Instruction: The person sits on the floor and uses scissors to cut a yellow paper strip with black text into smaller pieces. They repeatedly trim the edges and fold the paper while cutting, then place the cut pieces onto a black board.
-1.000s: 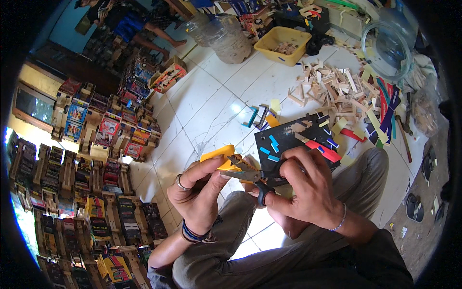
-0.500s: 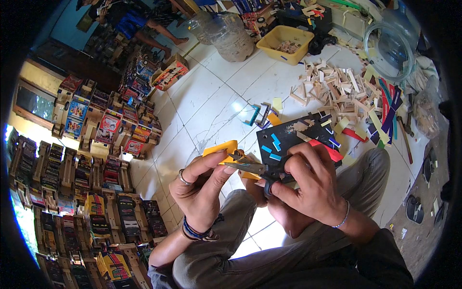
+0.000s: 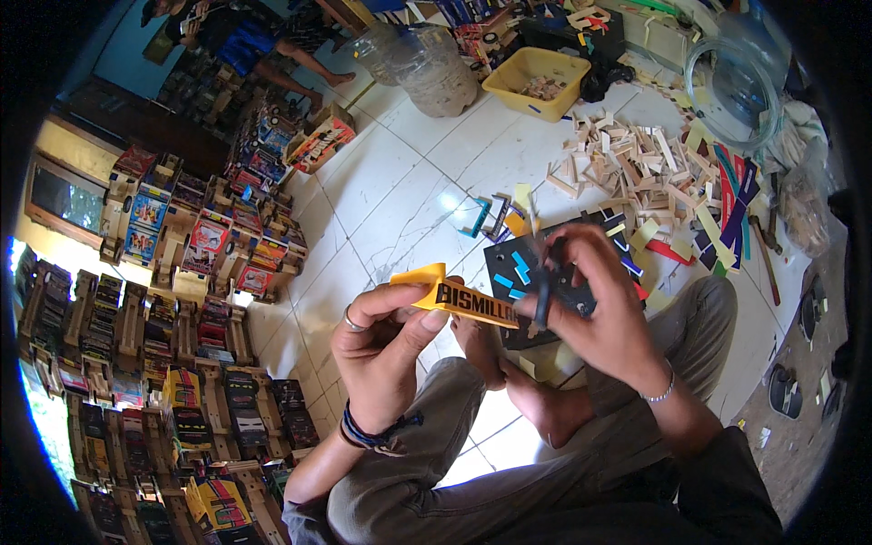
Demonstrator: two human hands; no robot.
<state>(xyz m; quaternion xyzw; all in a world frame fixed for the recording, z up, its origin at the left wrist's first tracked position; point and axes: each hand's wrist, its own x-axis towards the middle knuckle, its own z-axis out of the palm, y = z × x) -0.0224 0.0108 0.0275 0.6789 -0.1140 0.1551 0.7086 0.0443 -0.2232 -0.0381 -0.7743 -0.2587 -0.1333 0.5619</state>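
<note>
My left hand [image 3: 380, 350] pinches a yellow bent strip [image 3: 420, 275] between thumb and fingers, above my lap. Dark printed lettering runs along the strip's side, which points toward my right hand. Scissors with dark handles [image 3: 543, 302] are in my right hand [image 3: 604, 295], their blades raised and blurred, apart from the strip's top fold. The fingers of that hand sit close to the strip's right end; whether they touch it I cannot tell. Below lies a black board [image 3: 500, 272] with small blue strips [image 3: 520, 263] on it.
Beyond the board is a heap of small wooden pieces [image 3: 627, 159], with coloured strips [image 3: 736, 209] to its right. A yellow basin [image 3: 536, 109] and a cut plastic jug [image 3: 436, 82] stand farther off. Many wooden toy trucks [image 3: 209, 241] fill the left. A person [image 3: 241, 45] is at far left.
The scissors have moved away from the yellow strip, up and to the right, and their blades now point upward. The strip's lettered side has come into view; my left hand has shifted slightly.
</note>
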